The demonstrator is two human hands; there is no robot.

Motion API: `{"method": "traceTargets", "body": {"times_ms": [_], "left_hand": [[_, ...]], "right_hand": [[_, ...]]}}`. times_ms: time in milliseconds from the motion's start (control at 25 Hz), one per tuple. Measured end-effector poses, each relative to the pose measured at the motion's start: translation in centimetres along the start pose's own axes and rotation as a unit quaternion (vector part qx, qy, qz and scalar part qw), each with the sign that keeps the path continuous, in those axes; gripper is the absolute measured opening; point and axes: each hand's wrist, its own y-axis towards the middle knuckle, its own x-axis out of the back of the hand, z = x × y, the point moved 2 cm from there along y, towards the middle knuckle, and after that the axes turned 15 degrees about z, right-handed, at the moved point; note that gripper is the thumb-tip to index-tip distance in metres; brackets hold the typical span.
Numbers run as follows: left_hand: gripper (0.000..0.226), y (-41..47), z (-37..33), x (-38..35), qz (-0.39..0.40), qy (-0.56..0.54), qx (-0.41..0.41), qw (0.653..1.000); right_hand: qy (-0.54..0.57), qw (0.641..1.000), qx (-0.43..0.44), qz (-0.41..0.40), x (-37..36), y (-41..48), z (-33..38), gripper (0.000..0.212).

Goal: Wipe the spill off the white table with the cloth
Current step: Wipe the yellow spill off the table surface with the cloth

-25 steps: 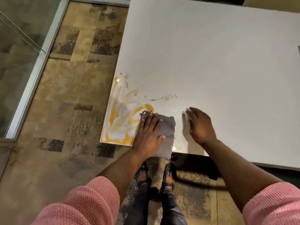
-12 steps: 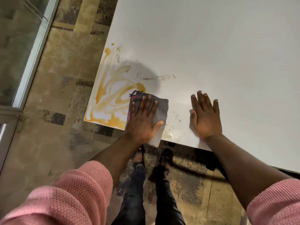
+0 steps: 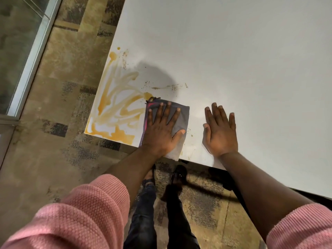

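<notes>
Grey cloth (image 3: 181,115), a folded rectangle with a pink-edged left side, lies at the white bench's (image 3: 233,51) near edge, long axis running toward the viewer. Left hand (image 3: 161,133) presses it flat, fingers spread. Streaky orange spill (image 3: 116,105) sits just left. Right hand (image 3: 221,133) rests open-palmed on the bench.

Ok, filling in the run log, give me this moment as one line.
left hand flat on grey cloth | right hand flat on white table | orange spill left of cloth, mostly unwiped
</notes>
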Motion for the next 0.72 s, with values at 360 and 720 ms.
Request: {"method": "traceTargets", "body": {"times_ms": [360,720], "left_hand": [[0.072,-3.6,-2.5,-2.3,-0.003,0.012,-0.075,0.997],[0.07,-2.2,-5.1,-1.8,-0.018,0.025,-0.089,0.996]], "right_hand": [[0.006,1.0,0.002,-0.001,0.0,-0.1,0.0,0.06],[0.007,1.0,0.012,0.003,-0.3,0.0,-0.3,0.059]]}}
